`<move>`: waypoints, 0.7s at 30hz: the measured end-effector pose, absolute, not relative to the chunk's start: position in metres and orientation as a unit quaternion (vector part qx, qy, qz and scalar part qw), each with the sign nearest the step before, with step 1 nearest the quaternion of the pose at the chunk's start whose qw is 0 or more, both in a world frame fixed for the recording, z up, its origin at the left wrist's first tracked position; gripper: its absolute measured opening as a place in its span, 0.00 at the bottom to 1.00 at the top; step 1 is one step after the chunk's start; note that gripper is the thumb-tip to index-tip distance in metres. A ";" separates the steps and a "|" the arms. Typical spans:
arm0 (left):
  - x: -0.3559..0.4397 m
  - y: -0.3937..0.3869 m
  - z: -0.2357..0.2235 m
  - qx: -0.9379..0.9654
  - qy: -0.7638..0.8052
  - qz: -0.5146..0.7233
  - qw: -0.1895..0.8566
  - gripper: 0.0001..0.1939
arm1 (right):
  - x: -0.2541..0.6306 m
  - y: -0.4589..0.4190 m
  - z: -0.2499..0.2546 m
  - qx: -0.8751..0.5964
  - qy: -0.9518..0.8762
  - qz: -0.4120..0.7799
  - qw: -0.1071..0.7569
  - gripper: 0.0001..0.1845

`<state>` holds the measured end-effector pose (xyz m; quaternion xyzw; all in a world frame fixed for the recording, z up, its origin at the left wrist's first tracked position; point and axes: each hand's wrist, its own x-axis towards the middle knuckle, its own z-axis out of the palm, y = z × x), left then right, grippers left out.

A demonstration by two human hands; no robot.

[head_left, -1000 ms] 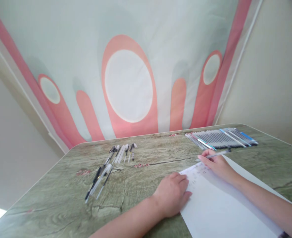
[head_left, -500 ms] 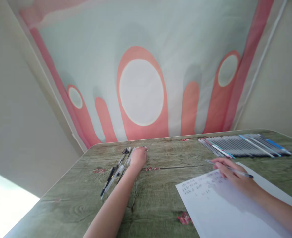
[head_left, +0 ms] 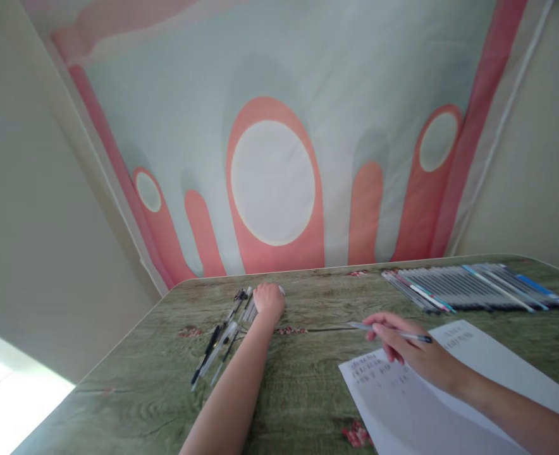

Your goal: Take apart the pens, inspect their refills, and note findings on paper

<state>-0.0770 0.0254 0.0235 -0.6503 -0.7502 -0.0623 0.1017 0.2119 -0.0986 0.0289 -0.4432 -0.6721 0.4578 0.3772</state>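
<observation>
My right hand (head_left: 410, 354) grips a clear pen (head_left: 416, 336) with a dark end, held nearly level above the top left of a white sheet of paper (head_left: 431, 420). Handwriting shows on the sheet near its upper edge. At the far side of the table my left hand (head_left: 269, 299) is curled down beside a loose group of pens (head_left: 219, 344), some clear and some black. A small pale tip shows at its right side; its fingertips and whatever they hold are hidden.
A long row of pens (head_left: 443, 287), mostly clear with a few blue and white ones, lies at the back right of the wood-patterned table (head_left: 303, 392). Behind the table's far edge hangs a pink and pale green backdrop (head_left: 336, 208).
My right hand has moved left with the pen, off the written lines toward the paper's left edge. My left hand has turned slightly and stays by the loose pens. The view has tilted up a little.
</observation>
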 end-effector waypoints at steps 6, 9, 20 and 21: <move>-0.074 0.024 0.023 -0.645 -0.755 -0.054 0.104 0.16 | 0.183 -0.095 0.024 -0.400 -0.666 0.495 0.389 0.18; -0.074 0.025 0.024 -0.644 -0.757 -0.046 0.101 0.16 | 0.180 -0.091 0.015 -0.395 -0.657 0.503 0.399 0.18; -0.041 0.002 0.031 -0.714 -0.684 -0.133 0.061 0.12 | 0.188 -0.092 0.010 -0.424 -0.633 0.453 0.463 0.16; -0.032 -0.003 0.031 -0.734 -0.658 -0.170 0.018 0.11 | 0.188 -0.093 0.012 -0.427 -0.633 0.444 0.469 0.16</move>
